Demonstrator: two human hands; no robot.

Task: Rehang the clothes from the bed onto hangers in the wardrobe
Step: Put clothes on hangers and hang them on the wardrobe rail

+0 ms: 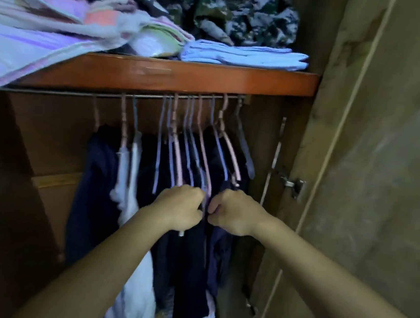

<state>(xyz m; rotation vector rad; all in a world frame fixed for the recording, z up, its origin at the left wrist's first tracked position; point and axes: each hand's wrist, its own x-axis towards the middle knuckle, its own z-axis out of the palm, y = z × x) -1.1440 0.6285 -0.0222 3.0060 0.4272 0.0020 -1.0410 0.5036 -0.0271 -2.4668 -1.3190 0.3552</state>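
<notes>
dark navy cloth fills the middle of the wardrobe [400, 184], where a dark garment [190, 263] hangs below the two hands. the left hand [179, 208] and the right hand [234, 212] are close together, almost touching, both with the fingers curled tight, and they pinch the top edge of this garment between them, just under the low ends of the hangers [199, 152]. what exactly the fingers hold inside the fold is hard to see, because the cloth is dark. the hangers are pink and pale blue and they hang in a tight group on the metal rail [145, 96], under the orange-brown shelf [214, 79]. left of the group hang a white garment [129, 175] and another navy garment [96, 184]. on the shelf lie folded pastel bedding [48, 17], a pale blue folded cloth [244, 55] and camouflage clothes [235, 15] behind it. the wardrobe door [394, 129] stands open on the right side, with a metal hinge [292, 185] on its inner edge.
</notes>
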